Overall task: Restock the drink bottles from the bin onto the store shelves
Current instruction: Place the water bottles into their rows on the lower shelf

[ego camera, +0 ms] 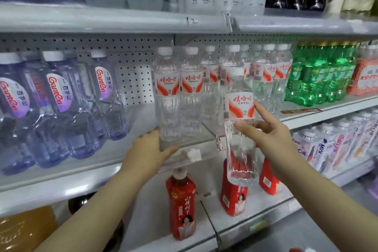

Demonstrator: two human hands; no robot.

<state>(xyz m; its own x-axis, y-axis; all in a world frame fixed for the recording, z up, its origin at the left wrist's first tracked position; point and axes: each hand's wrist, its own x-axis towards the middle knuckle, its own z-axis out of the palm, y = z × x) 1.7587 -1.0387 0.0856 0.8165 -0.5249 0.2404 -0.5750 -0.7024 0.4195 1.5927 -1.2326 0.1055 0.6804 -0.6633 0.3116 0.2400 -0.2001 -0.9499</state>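
My right hand grips a clear water bottle with a red and white label, holding it upright just in front of the middle shelf's edge. My left hand wraps around the base of another clear water bottle that stands on the middle shelf at the left end of the row. Several matching water bottles stand in rows behind and to the right. The bin is not in view.
Purple-tinted bottles lean at the left of the middle shelf. Green bottles stand at the right. Red tea bottles stand on the lower shelf under my hands. The top shelf carries more drinks.
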